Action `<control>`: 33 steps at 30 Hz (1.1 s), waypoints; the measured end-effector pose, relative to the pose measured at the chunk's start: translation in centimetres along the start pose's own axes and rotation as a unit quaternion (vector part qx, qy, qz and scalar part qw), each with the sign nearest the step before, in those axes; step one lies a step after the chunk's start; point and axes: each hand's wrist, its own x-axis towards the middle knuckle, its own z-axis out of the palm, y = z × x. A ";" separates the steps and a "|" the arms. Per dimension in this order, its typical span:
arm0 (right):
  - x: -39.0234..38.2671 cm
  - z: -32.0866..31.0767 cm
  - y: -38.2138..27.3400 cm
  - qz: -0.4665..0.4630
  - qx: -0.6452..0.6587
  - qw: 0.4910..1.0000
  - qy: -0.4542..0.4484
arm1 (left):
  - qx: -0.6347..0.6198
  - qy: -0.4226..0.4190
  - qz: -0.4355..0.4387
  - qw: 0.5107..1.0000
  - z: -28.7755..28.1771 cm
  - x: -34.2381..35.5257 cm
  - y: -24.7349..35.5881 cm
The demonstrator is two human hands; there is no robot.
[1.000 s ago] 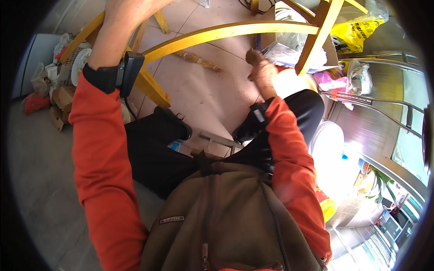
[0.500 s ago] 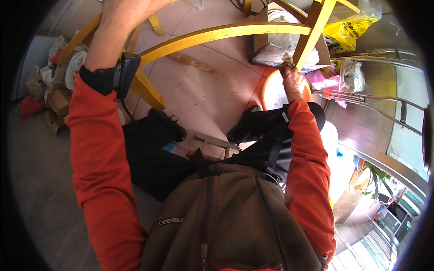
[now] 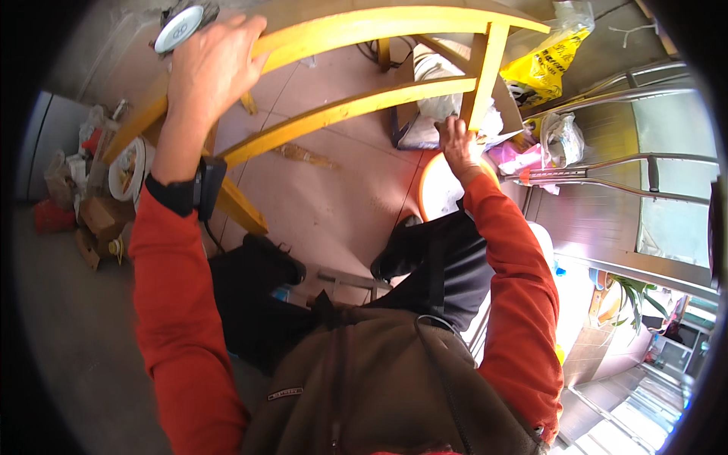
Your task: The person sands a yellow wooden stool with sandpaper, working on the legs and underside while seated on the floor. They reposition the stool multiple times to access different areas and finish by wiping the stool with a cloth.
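A yellow wooden furniture frame (image 3: 356, 108) with two curved rails and straight posts stands tilted before me. My left hand (image 3: 214, 70) is closed over its left part, the thumb lying along the upper curved rail. At the lower end of the right post, my right hand (image 3: 459, 145) is bent round a rag, of which only a small dark bit shows beyond the fingers. This hand touches or nearly touches the post, just above an orange-rimmed basin (image 3: 427, 189) with pale contents.
Behind the post is an open cardboard box (image 3: 406, 125) with white bags. A yellow plastic bag (image 3: 542, 67) and metal crutches (image 3: 607, 171) are at the right. Left lie cardboard pieces (image 3: 102, 216). A white disc (image 3: 179, 29) is beyond my left hand. A low metal frame (image 3: 349, 278) sits between my feet.
The view has tilted up, bringing the upper curved rail and my whole left hand into sight. The right hand stays by the post's lower end; its rag shows less.
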 end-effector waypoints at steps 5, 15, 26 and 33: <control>-4.0 3.7 -2.9 -0.105 -0.053 0.984 -0.138 | -0.005 0.004 -0.017 1.000 -0.1 0.0 0.3; -1.0 -8.4 -6.4 0.190 0.632 0.717 -0.223 | -0.019 0.003 -0.002 1.000 0.2 -0.6 0.0; 17.8 -26.4 -5.7 0.375 0.852 0.352 -0.101 | -0.092 0.060 -0.024 0.994 -0.9 -5.0 3.0; 19.2 -29.2 -6.6 0.348 0.905 0.203 -0.140 | -0.480 -0.031 0.008 0.876 -6.8 -10.0 -2.8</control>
